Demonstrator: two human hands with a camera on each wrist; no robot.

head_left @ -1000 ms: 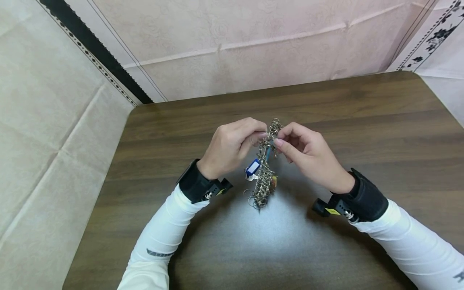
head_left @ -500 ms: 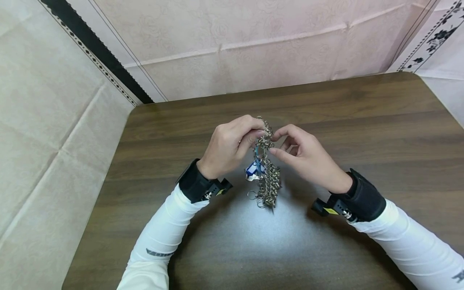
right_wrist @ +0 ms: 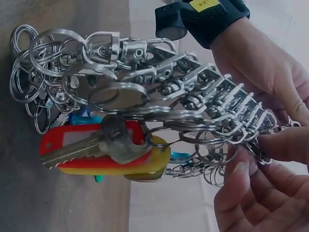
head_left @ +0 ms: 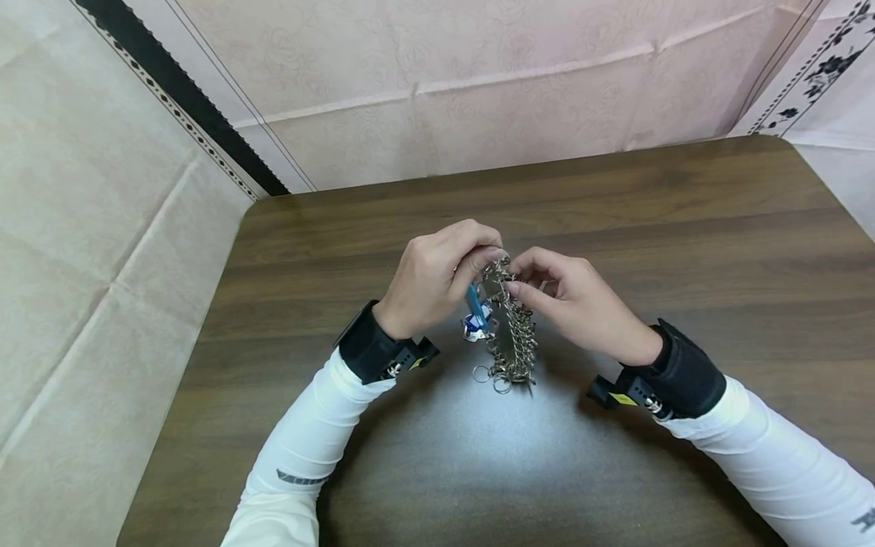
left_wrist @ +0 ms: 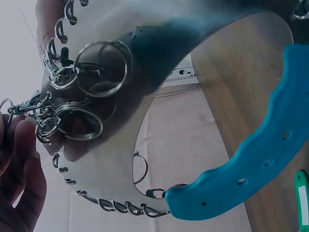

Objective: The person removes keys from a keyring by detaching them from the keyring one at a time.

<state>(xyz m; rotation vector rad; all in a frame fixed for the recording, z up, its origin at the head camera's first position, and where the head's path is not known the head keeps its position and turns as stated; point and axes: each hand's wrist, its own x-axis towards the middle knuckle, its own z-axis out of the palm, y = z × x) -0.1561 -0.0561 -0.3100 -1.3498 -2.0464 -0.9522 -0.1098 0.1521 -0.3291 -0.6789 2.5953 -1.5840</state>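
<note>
My left hand point(head_left: 444, 273) grips the far end of a key holder, a hoop-shaped plate with a teal handle point(left_wrist: 241, 181) along one edge. Many metal swivel clasps point(right_wrist: 207, 92) with split rings point(right_wrist: 118, 96) line its rim and hang toward me. With thumb and index finger, my right hand point(head_left: 570, 300) pinches one of the clasps at the right side. A key point(right_wrist: 106, 145) with a red tag point(right_wrist: 60, 137) hangs among them over a yellow tag point(right_wrist: 161, 152). A blue tag point(head_left: 472, 323) dangles at the left. The fingertips of my left hand are partly hidden behind the holder.
Under both hands lies a brown wooden table point(head_left: 383, 471). Pale patterned cloth point(head_left: 478, 91) hangs behind its far edge. Black camera straps point(head_left: 372, 342) sit on both wrists. A green tag point(left_wrist: 301, 198) shows at the edge of the left wrist view.
The key holder has turned, so its hoop and teal handle now show more openly. My right hand has shifted slightly left and nearer to me; the left hand stays almost in place.
</note>
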